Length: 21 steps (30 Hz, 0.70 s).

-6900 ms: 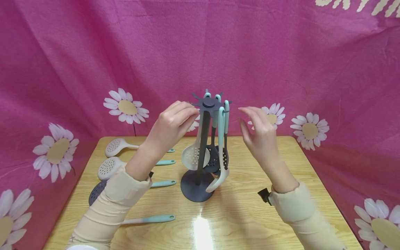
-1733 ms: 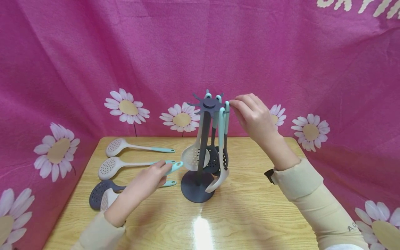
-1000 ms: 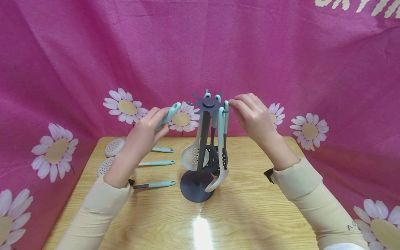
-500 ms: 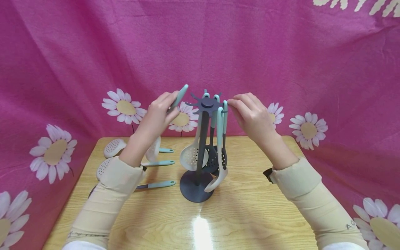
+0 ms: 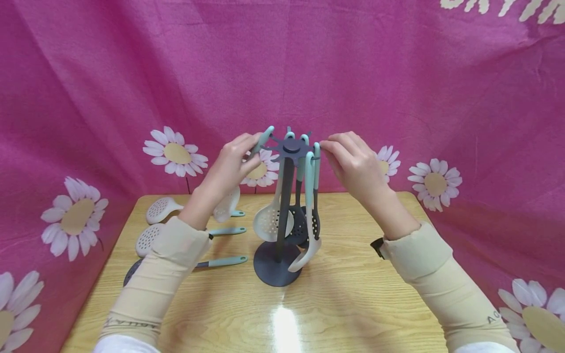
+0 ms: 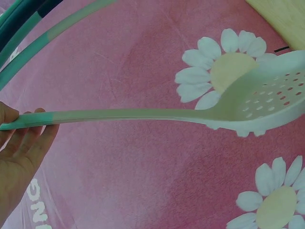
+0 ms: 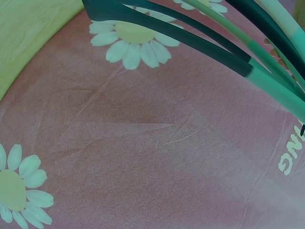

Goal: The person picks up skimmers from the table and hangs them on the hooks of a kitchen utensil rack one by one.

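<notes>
My left hand (image 5: 236, 159) pinches the mint handle of a white skimmer (image 6: 143, 114). Its perforated head hangs below the hand, and the handle's end is right at a left arm of the dark utensil rack (image 5: 278, 272). On the rack's other side my right hand (image 5: 355, 159) pinches the tip of an arm, beside a hung mint handle. From the rack hang a white skimmer (image 5: 267, 223), a white ladle (image 5: 309, 255) and dark perforated utensils (image 5: 298, 225). In the right wrist view, dark stems (image 7: 190, 43) with mint ends cross the top; the hand itself is out of sight there.
On the table's left lie two white skimmers (image 5: 160, 210) (image 5: 147, 240) and a dark perforated turner (image 5: 220, 262), partly hidden by the left forearm. A pink flowered cloth (image 5: 375, 73) stands behind the wooden table (image 5: 375, 304).
My left hand has picked the nearest white skimmer off the table, raised it and brought it right to the rack's left arms. My right hand came to the rack's right arm and stays there.
</notes>
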Each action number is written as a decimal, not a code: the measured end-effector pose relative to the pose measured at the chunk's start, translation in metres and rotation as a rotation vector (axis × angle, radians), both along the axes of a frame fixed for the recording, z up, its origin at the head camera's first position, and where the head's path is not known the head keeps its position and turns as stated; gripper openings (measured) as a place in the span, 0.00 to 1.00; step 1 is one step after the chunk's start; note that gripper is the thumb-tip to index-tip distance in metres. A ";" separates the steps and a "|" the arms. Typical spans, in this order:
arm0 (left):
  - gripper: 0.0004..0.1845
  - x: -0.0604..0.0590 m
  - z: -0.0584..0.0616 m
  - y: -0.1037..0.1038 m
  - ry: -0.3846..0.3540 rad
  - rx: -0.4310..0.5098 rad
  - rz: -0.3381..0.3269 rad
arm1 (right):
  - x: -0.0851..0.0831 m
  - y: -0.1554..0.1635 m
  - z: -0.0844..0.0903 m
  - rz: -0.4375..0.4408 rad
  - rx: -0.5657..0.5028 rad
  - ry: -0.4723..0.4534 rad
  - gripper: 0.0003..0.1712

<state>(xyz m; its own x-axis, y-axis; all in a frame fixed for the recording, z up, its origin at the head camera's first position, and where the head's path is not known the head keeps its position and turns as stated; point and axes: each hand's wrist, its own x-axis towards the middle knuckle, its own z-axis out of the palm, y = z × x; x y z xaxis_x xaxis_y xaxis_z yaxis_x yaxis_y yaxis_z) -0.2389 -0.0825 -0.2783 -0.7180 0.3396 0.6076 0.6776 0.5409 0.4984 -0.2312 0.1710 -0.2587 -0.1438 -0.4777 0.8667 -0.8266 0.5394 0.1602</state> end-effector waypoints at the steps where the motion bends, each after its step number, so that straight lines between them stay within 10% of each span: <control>1: 0.21 -0.001 -0.001 0.000 -0.005 0.005 -0.009 | 0.000 0.000 0.000 0.006 -0.008 0.001 0.04; 21: 0.11 -0.003 -0.016 0.013 0.043 0.113 -0.116 | 0.000 -0.002 -0.001 0.026 -0.046 0.011 0.07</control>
<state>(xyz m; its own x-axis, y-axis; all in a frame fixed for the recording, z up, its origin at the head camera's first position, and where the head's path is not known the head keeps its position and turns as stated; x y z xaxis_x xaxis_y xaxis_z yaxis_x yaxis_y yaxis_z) -0.2420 -0.0694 -0.2946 -0.6506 0.3460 0.6760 0.7540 0.4001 0.5209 -0.2312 0.1687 -0.2598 -0.1221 -0.4412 0.8891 -0.8390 0.5244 0.1450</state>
